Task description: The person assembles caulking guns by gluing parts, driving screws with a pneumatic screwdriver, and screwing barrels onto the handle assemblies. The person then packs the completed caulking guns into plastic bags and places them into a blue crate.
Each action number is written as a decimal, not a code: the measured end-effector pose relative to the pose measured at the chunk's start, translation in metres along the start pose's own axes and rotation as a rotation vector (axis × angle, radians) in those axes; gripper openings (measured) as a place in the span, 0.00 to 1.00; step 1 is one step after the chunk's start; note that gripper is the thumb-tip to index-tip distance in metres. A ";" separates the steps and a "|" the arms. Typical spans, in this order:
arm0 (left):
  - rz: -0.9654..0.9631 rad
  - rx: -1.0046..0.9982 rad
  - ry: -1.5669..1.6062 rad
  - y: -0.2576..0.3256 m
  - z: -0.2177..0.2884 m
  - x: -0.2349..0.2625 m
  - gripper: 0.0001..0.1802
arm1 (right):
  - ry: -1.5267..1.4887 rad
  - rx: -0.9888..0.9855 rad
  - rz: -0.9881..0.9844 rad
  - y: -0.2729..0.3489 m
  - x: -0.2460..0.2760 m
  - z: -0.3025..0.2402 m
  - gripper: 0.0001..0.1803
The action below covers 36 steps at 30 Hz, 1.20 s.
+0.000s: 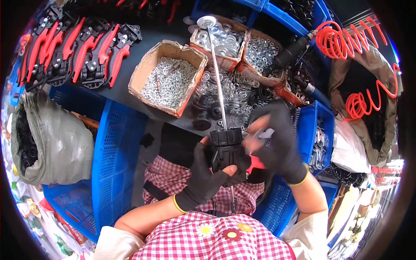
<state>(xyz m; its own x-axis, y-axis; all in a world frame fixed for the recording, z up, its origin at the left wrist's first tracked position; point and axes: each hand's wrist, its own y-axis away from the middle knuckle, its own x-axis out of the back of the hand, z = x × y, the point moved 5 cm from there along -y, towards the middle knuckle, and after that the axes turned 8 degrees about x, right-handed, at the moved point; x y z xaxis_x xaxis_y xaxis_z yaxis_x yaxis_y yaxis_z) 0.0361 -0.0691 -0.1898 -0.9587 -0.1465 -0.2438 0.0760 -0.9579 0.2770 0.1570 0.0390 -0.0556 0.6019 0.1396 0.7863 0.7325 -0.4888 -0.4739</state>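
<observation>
Upright in front of my lap is a black ribbed plastic housing [227, 151], with my left hand [203, 175] wrapped round its lower left side. A long thin metal rod [218, 82] rises from its top and carries a pale round disc [206, 21] at the upper end. More rod, with a small dark hook-like end, shows below the housing. My right hand [277, 143] is beside the housing's right side, its fingers smeared by motion. Something small and pale shows near those fingers, too blurred to name. Both hands wear black fingerless gloves with yellow cuffs.
A carton of small metal springs [167, 84] stands ahead, with cartons of washers [223, 41] and nuts [261, 52] beyond. Loose coil springs [216, 93] lie between. Red-handled black clamps [78, 52] fill the far left. A red coiled hose [333, 41] hangs right; blue crates [115, 151] flank me.
</observation>
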 end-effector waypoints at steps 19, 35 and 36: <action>0.071 -0.083 -0.421 -0.025 0.074 0.038 0.29 | 0.762 -0.447 0.880 -0.026 0.059 0.228 0.16; 0.067 0.063 -1.341 -0.152 0.118 0.115 0.15 | -0.306 -0.178 1.032 0.026 0.048 -0.046 0.45; 0.079 0.068 -1.338 -0.148 0.110 0.120 0.15 | -0.339 -0.214 1.063 0.030 0.038 -0.055 0.45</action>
<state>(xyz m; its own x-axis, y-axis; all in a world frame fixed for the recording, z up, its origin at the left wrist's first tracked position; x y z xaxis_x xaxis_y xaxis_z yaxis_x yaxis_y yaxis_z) -0.1204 0.0826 -0.1577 -0.4849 0.1890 0.8539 0.1673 -0.9383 0.3027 0.1848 -0.0176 -0.0185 0.9650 -0.2237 -0.1368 -0.2504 -0.6313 -0.7340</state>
